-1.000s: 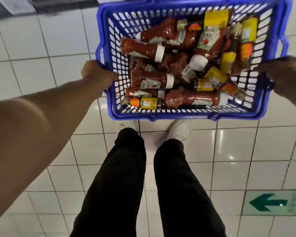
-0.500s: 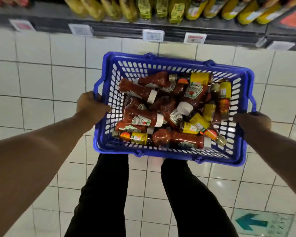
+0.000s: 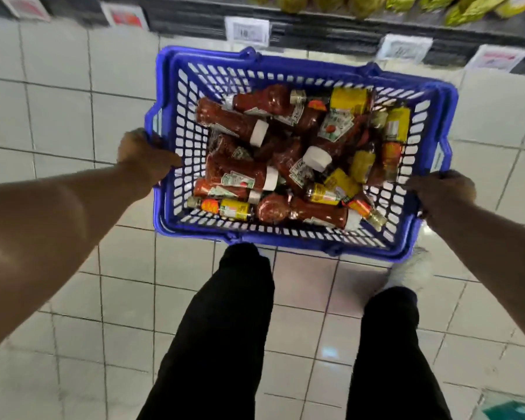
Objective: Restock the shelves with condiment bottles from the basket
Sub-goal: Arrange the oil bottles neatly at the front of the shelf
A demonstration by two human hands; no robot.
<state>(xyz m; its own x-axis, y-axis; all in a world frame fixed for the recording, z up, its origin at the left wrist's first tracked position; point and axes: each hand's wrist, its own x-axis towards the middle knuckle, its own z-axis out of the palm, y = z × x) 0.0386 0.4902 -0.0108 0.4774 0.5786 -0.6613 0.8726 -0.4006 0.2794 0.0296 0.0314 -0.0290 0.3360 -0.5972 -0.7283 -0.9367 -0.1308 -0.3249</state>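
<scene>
Since a second ago the view has lifted from bare floor to the foot of a shelf [image 3: 346, 31] with price tags along its front edge, and the legs now stand apart in mid-stride: judged, the person is carrying the load up to the shelving and no bottle has yet left it, so restocking proper has not begun. The left hand [image 3: 143, 156] is closed round the left rim of the blue basket [image 3: 285, 66]; its fingers are mostly hidden beyond the rim. The basket is held clear of the tiled floor [image 3: 58, 116], in front of the knees, its long axis running left to right and skewed, the right end lower in the picture than the left. Inside, the condiment bottles [image 3: 285, 159] lie heaped on their sides. Along the left wall the large red sauce bottles [image 3: 234, 174] point their white caps rightward toward the basket's middle; at the near edge a small yellow-labelled bottle [image 3: 225, 207] lies parallel to that edge with its cap to the left. Toward the right wall the smaller yellow bottles [image 3: 394, 128] run nearly front to back. The right hand [image 3: 443, 192] grips the right rim near the near right corner, closed.
</scene>
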